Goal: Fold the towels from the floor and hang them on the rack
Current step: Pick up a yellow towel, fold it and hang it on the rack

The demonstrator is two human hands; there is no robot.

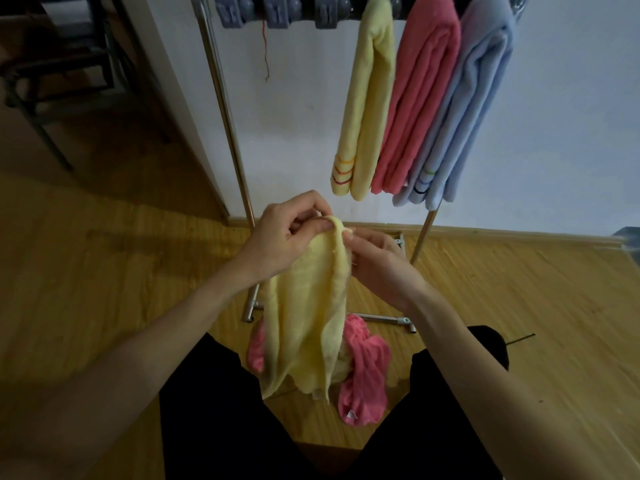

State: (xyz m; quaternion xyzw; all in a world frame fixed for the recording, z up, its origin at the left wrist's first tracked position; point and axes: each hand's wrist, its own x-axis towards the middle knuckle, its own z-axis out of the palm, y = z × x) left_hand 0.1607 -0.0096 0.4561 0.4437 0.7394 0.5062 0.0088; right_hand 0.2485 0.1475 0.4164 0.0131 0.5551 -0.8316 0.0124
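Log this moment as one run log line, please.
both hands: left hand and right hand pinch yellow towel top | floor: pink towel | rack: three towels hung

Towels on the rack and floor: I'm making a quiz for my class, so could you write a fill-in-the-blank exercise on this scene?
1. Both the left hand and the right hand pinch the top of a ____ towel.
2. On the floor beneath it lies a crumpled ____ towel.
3. The number of towels that hang on the rack is ____.
4. The hanging pink towel is between the hanging yellow towel and the ____ one.

Missing words: yellow; pink; three; blue
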